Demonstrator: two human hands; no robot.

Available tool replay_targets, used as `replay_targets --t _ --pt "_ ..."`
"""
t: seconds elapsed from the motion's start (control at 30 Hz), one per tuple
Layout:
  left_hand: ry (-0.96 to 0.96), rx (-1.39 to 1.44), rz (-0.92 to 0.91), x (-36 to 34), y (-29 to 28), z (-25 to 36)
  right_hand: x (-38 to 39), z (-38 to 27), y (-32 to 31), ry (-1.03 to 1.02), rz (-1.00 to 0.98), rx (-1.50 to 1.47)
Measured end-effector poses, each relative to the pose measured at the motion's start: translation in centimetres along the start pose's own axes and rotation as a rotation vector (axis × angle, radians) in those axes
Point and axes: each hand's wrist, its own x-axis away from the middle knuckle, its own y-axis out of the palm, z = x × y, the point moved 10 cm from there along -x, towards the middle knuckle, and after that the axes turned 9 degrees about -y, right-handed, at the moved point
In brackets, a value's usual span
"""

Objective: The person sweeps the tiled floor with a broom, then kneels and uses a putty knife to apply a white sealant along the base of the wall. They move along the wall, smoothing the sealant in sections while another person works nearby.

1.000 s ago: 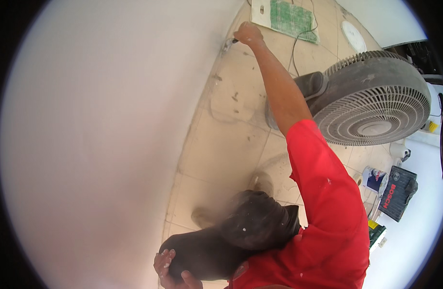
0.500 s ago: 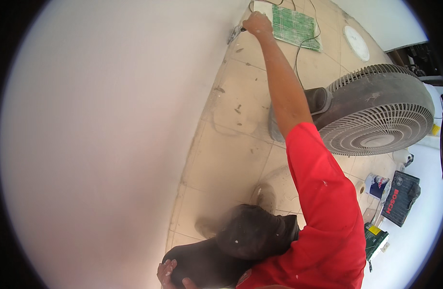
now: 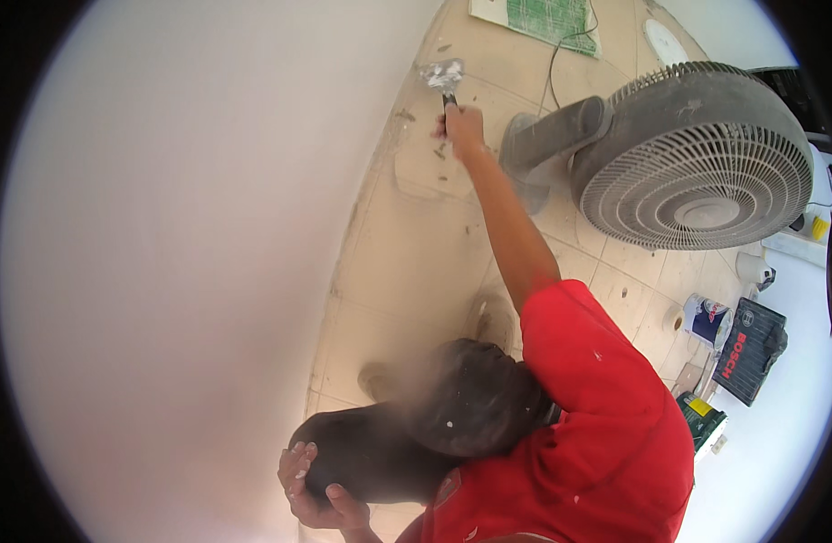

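Observation:
My right hand point(image 3: 463, 128) reaches out over the tiled floor, fingers closed round the black handle of a putty knife point(image 3: 445, 74). White paste is smeared on its metal blade, which points away from me close to the foot of the white wall point(image 3: 190, 244). At the lower left, my left hand point(image 3: 315, 489) cups my knee point(image 3: 362, 457) in black trousers, thumb and fingers apart, with nothing held. Specks of white show on the left fingertips. A red sleeve covers my upper right arm.
A large grey floor fan point(image 3: 697, 172) stands right of my forearm. Beyond lie a green and white sheet point(image 3: 547, 20), a cable point(image 3: 554, 77) and a white round lid point(image 3: 665, 41). Along the right are a paint tin point(image 3: 706, 319), a dark tool case point(image 3: 751, 351) and a green container point(image 3: 701, 421).
My right hand has drawn back toward me from beside the green sheet, bringing the putty knife, whose blade now shows plainly. My left hand stays on my knee. The view has shifted slightly.

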Motion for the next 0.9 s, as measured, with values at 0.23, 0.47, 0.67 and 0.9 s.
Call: replay_targets --t 0.23,0.47,0.67,0.9 --pt "0.037 0.009 0.051 2.6 -2.2 -0.5 24.7 12.2 2.5 0.299 -0.236 -0.041" --pt "0.079 0.085 0.082 4.7 -3.8 -0.2 20.3 13.4 4.6 0.215 -0.142 0.040" --pt "0.047 0.102 0.137 6.4 -5.2 -0.6 21.6 8.8 2.6 0.047 -0.132 0.071" --pt "-0.018 0.106 0.118 6.1 -4.7 -0.4 20.4 6.1 2.9 0.123 -0.289 0.224"
